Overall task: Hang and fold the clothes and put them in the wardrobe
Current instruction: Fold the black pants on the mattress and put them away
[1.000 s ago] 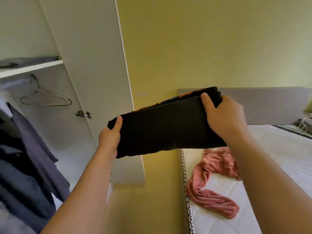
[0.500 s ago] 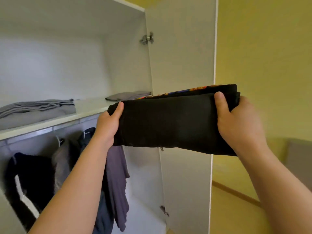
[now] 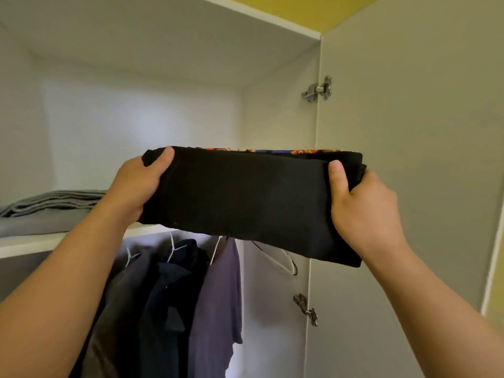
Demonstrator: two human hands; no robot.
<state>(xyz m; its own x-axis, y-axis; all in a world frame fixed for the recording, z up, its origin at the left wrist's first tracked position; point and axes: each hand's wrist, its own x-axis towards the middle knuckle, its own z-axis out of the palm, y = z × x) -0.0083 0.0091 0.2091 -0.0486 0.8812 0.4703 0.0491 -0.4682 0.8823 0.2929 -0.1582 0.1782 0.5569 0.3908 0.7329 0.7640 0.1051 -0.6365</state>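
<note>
My left hand (image 3: 136,184) and right hand (image 3: 362,208) grip ends of folded black garment (image 3: 245,203), raised before shelf (image 3: 32,242). Step: stowing. Next: slide in, 3 o'clock of grey pile (image 3: 49,205).

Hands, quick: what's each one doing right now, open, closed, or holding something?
Left hand: closed, gripping the left end of the folded black fabric garment.
Right hand: closed, gripping the same garment's right end.

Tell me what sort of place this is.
Probably a bedroom, facing an open white wardrobe: shirts hang below a shelf that bears folded grey cloth, and the hinged door stands open.
</note>
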